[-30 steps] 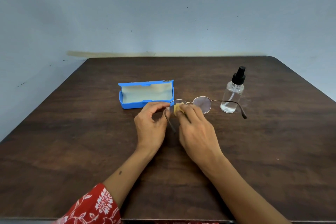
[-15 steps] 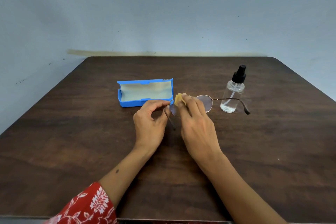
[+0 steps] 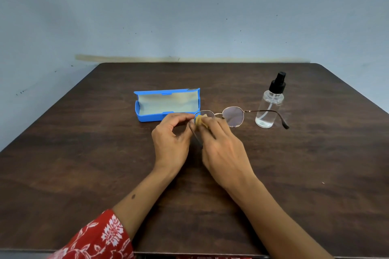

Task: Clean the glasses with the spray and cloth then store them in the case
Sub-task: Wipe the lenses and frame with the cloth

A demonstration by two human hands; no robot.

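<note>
We hold the glasses point(image 3: 223, 114) up just above the tabletop point(image 3: 84, 164), between our two hands. Our left hand point(image 3: 171, 142) pinches the frame at its left end, thumb and forefinger curled onto the hinge corner, with the folded-back temple running down and toward us between the hands. Our right hand point(image 3: 226, 149) pinches the small yellow cloth point(image 3: 201, 121) against the left lens, fingers curled round it; how much of the lens the cloth covers we cannot tell, since our fingers hide most of it.

The relation that matters for what comes next, as we judge it, is the run of the frame. Its long axis lies across us, left to right, from the left hand's pinch out past the right hand. The other lens sits bare just beyond and to the right of the right hand's fingertips, and its temple stretches further right, passing in front of the spray bottle point(image 3: 270, 107). So the uncleaned lens lies on the right hand's side, a short slide along the frame's own axis, while the left hand is at the far end from it.

The case point(image 3: 166, 104) lies open just beyond the left hand, its long axis roughly parallel to the frame, its pale lining facing us. For storing, the left hand is the nearer one, and the glasses would need little turning, only their outstretched temple folded.
</note>
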